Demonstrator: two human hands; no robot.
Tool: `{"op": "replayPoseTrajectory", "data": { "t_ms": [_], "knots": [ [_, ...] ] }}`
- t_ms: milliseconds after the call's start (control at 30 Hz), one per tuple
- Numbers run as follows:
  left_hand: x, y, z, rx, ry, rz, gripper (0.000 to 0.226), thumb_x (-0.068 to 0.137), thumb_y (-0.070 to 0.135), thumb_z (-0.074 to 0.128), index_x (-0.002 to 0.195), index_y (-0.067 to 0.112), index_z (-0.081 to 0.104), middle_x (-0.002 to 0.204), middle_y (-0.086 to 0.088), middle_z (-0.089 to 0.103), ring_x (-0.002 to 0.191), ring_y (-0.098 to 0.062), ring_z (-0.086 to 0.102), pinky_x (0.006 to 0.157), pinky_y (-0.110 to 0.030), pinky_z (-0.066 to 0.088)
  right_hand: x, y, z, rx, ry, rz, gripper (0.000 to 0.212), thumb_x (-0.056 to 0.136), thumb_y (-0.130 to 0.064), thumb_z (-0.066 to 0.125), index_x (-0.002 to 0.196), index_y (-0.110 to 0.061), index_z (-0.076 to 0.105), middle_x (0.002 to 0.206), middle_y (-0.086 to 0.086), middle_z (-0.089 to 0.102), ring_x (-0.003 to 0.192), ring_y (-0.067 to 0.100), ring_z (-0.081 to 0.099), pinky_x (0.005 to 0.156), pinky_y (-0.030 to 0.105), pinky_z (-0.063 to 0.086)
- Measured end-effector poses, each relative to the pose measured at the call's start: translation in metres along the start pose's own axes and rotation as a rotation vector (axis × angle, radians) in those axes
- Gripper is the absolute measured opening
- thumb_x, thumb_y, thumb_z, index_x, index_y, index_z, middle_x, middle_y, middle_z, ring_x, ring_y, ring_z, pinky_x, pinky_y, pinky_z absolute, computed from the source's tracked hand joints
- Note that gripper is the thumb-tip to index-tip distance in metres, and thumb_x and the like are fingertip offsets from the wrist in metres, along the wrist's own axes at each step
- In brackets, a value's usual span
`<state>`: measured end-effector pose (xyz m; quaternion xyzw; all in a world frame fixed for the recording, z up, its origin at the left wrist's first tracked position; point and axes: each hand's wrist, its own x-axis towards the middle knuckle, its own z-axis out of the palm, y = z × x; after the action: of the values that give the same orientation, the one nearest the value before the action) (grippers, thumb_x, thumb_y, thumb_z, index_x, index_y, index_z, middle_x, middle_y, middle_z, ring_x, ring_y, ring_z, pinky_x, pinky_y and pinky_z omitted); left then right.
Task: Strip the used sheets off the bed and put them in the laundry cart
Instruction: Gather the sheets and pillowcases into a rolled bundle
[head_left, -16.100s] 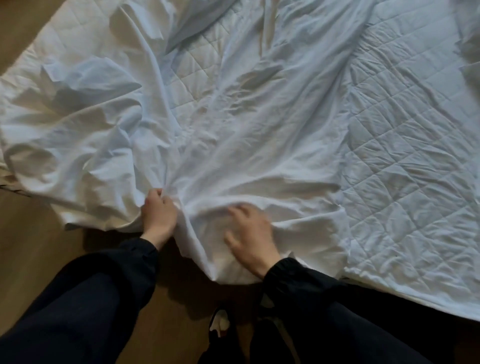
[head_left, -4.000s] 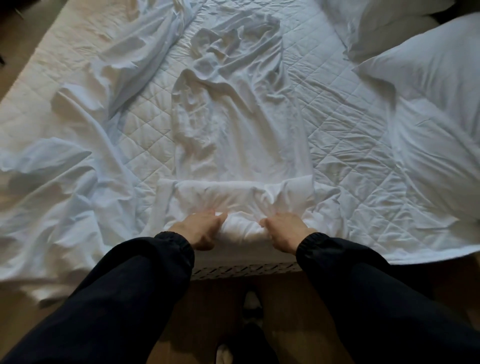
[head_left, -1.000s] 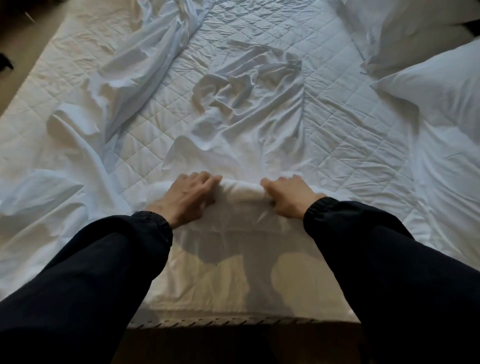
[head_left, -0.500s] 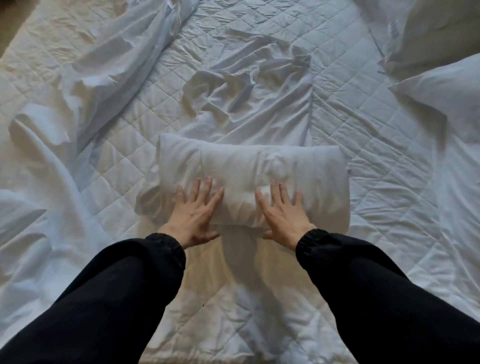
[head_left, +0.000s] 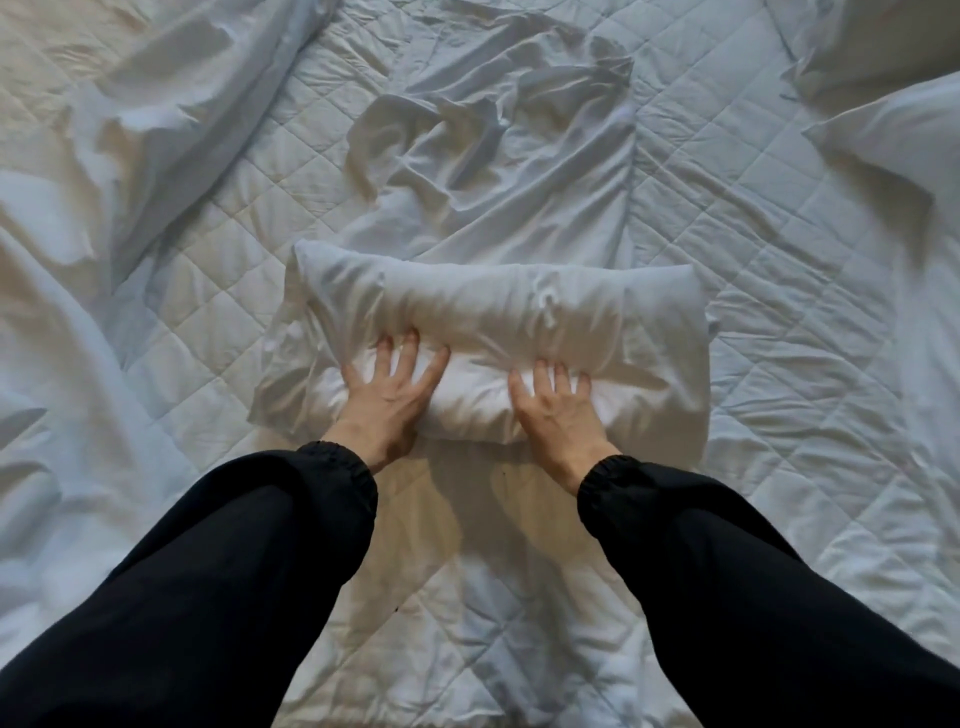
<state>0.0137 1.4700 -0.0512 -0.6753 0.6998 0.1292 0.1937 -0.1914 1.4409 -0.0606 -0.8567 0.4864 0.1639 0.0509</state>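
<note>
Change: a second ago both hands curled over a thin fold near the bed's edge. Now a fat rolled sheet (head_left: 498, 332) lies farther up the quilted mattress pad (head_left: 737, 218).
Left hand (head_left: 387, 397): grip wide open, fingers spread flat and pressing on the roll, clasping nothing.
Right hand (head_left: 558, 413): the same, palm down on the roll's near side.
Unrolled tail (head_left: 514, 171): crumpled just beyond the roll and probably the same sheet, though the join is hidden.
Meaning: the rolling looks well along. The bundle is on the bed and not yet lifted, and no laundry cart is in view.
Other: another loose sheet (head_left: 171, 88) at far left, pillow (head_left: 898, 135) at right.
Writing: no brand, label or text is readable.
</note>
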Motion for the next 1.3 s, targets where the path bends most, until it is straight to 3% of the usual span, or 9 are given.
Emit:
{"op": "replayPoseTrajectory", "data": {
  "t_ms": [200, 400, 667, 900, 1033, 1167, 1300],
  "knots": [
    [-0.014, 0.005, -0.008, -0.03, -0.02, 0.005, 0.101, 0.08, 0.0, 0.053, 0.146, 0.036, -0.015, 0.157, -0.009, -0.016, 0.144, -0.04, -0.004, 0.102, -0.069, 0.025, -0.015, 0.007, -0.022, 0.029, 0.008, -0.064, 0.055, 0.088, 0.007, 0.039, 0.139, -0.01, 0.031, 0.129, 0.022, 0.045, 0.119, 0.039, 0.046, 0.099, 0.053, 0.038],
    [-0.061, 0.019, 0.001, -0.04, -0.073, 0.034, 0.099, 0.083, -0.003, 0.051, 0.145, 0.037, -0.015, 0.157, -0.008, -0.016, 0.145, -0.039, -0.004, 0.104, -0.069, 0.023, -0.064, -0.005, -0.018, 0.065, -0.004, -0.094, 0.05, 0.084, 0.008, 0.043, 0.13, -0.011, 0.039, 0.115, 0.018, 0.052, 0.106, 0.037, 0.054, 0.084, 0.044, 0.045],
    [-0.153, 0.035, 0.027, -0.052, -0.151, 0.092, 0.095, 0.084, 0.002, 0.051, 0.147, 0.038, -0.011, 0.158, -0.009, -0.012, 0.145, -0.037, -0.002, 0.105, -0.066, 0.024, -0.159, -0.039, -0.006, 0.116, -0.053, -0.123, 0.036, 0.084, 0.001, 0.051, 0.117, -0.012, 0.046, 0.105, 0.014, 0.057, 0.095, 0.033, 0.059, 0.07, 0.036, 0.039],
    [-0.203, 0.038, 0.044, -0.06, -0.199, 0.159, 0.095, 0.082, 0.004, 0.053, 0.146, 0.038, -0.008, 0.159, -0.011, -0.005, 0.145, -0.038, 0.004, 0.107, -0.059, 0.03, -0.212, -0.061, -0.009, 0.082, -0.131, -0.175, 0.028, 0.085, -0.006, 0.052, 0.112, -0.012, 0.048, 0.102, 0.013, 0.06, 0.092, 0.033, 0.058, 0.07, 0.035, 0.04],
    [-0.21, 0.033, 0.031, -0.052, -0.142, 0.193, 0.087, 0.081, 0.01, 0.056, 0.147, 0.034, 0.004, 0.156, -0.011, 0.01, 0.141, -0.035, 0.017, 0.101, -0.049, 0.04, -0.214, -0.057, -0.024, 0.044, -0.155, -0.211, 0.026, 0.084, -0.011, 0.052, 0.11, -0.014, 0.051, 0.102, 0.011, 0.062, 0.092, 0.033, 0.06, 0.068, 0.034, 0.039],
    [-0.201, 0.021, 0.002, -0.068, -0.027, 0.224, 0.077, 0.075, 0.022, 0.061, 0.142, 0.035, 0.023, 0.13, -0.001, 0.039, 0.118, -0.026, 0.042, 0.079, -0.039, 0.044, -0.193, -0.04, -0.05, 0.098, -0.169, -0.218, 0.029, 0.08, -0.014, 0.053, 0.108, -0.02, 0.054, 0.104, 0.01, 0.062, 0.097, 0.033, 0.06, 0.069, 0.032, 0.038],
    [-0.178, 0.007, -0.029, -0.057, 0.105, 0.209, 0.064, 0.071, 0.035, 0.058, 0.132, 0.031, 0.038, 0.121, 0.001, 0.05, 0.111, -0.025, 0.049, 0.081, -0.039, 0.041, -0.166, -0.015, -0.075, 0.205, -0.15, -0.194, 0.027, 0.077, -0.016, 0.055, 0.102, -0.024, 0.052, 0.101, 0.009, 0.06, 0.097, 0.032, 0.058, 0.071, 0.033, 0.038]
  ]
}}
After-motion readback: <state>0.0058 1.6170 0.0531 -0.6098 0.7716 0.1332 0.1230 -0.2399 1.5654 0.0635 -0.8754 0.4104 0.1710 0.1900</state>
